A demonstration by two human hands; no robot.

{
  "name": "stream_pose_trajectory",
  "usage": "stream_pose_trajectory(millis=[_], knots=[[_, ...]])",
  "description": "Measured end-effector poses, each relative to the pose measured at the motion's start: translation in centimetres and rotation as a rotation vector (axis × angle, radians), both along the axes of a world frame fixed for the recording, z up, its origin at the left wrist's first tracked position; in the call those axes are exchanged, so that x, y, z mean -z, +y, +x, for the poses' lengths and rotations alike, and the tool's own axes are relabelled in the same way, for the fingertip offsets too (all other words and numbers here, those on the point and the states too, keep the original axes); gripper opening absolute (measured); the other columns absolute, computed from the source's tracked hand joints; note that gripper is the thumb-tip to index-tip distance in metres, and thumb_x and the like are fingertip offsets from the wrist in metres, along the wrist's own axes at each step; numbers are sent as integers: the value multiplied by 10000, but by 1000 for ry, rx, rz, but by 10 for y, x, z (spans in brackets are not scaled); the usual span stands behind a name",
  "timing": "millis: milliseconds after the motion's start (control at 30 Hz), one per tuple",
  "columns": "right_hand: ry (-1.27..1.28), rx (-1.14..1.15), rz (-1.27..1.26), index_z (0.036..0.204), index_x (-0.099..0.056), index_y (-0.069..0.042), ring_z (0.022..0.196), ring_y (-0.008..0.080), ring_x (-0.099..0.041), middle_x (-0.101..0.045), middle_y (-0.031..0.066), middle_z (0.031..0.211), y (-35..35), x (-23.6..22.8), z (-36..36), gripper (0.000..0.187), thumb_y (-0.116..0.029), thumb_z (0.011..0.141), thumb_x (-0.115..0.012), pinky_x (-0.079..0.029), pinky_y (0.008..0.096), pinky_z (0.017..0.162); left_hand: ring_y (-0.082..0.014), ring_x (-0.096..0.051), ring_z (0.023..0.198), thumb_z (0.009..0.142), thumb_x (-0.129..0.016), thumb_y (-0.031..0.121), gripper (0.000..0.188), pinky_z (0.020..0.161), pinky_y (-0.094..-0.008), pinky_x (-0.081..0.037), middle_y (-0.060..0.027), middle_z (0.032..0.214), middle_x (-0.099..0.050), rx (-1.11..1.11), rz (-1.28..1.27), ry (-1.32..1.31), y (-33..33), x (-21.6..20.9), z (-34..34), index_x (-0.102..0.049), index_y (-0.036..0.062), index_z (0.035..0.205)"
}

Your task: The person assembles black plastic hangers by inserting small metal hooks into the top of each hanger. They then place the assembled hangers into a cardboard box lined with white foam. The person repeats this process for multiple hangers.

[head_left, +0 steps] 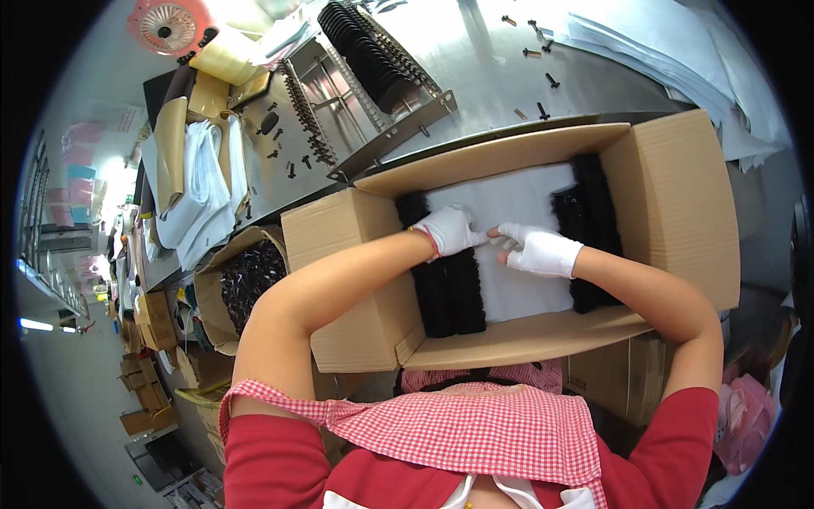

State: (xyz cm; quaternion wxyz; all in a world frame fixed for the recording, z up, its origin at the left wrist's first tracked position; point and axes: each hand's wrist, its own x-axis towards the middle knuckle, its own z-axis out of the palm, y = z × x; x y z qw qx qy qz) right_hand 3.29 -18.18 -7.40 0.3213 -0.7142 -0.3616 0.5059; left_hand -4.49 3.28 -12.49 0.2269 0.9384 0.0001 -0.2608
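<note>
My left hand (pixel 448 231), in a white glove, is over a white sheet (pixel 517 199) inside an open cardboard box (pixel 500 165). Its fingers are bent and drawn together; whatever lies between them is hidden. Close by on the right is my right hand (pixel 543 251), gloved in white with some fingertips bare. Its thumb and forefinger are apart above the sheet, and nothing shows between them. Bundles of black bristly strips (pixel 449 293) lie along the left of the box, and more black strips (pixel 587 229) along the right, with the sheet between them.
A metal table (pixel 475 76) behind the box carries a rack of black discs (pixel 373 55), small dark parts (pixel 551 81) and white sheets (pixel 653 64). At left are stacked papers (pixel 203 178), a smaller carton of dark pieces (pixel 253 284) and a pink fan (pixel 170 30).
</note>
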Motion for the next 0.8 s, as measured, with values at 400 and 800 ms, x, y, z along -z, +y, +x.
stream_pose_trajectory(millis=[400, 800], knots=[[-112, 367, 629, 1047, -674, -3, 904, 114, -663, -705, 57, 939, 42, -53, 60, 161, 13, 912, -588, -531, 267, 835, -417, -637, 910, 923, -586, 234, 230, 824, -511, -495, -229, 975, -642, -105, -10, -240, -3, 23, -3, -591, 21, 1007], [-843, -85, 891, 1056, -665, -49, 997, 310, -646, -684, 128, 1018, 131, -60, 65, 253, 0, 821, -588, -516, 410, 901, -310, -611, 904, 813, -694, 38, 227, 834, -425, -505, -168, 961, -599, -351, 14, -1089, 46, -177, 20, -579, 12, 1007]])
